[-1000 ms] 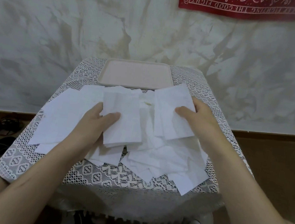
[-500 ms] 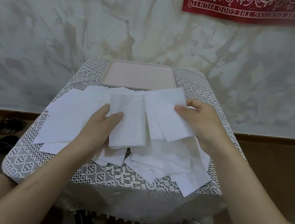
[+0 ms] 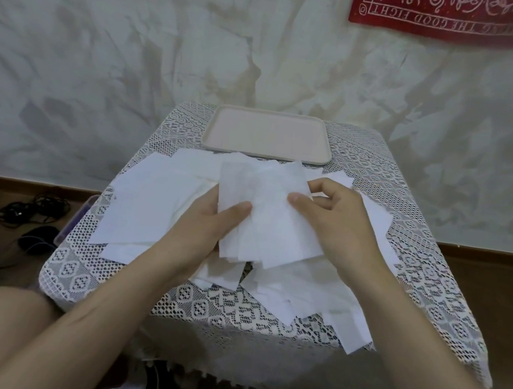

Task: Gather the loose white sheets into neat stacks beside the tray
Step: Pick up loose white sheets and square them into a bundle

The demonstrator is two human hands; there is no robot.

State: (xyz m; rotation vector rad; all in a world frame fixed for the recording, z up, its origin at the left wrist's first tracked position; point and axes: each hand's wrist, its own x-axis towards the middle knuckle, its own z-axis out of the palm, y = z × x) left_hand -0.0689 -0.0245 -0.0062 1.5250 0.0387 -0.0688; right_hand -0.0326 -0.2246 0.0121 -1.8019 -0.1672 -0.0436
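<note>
Loose white sheets [image 3: 307, 299] lie scattered on the lace-covered table [image 3: 229, 312]. Left hand [image 3: 203, 230] clamps a bundle [image 3: 265, 214] under its thumb; right hand [image 3: 331, 228] pinches the bundle's right edge. Align all edges before setting it beside the tray [image 3: 264, 156] beyond.

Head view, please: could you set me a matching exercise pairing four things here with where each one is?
1. tray
2. bundle of sheets
3. red banner
4. black cables

A. on the floor, left of the table
B. gripped by the left hand and right hand
C. hanging on the wall
D. at the table's far edge

Pairs: 1-D, 2-B, 3-C, 4-A.
</note>
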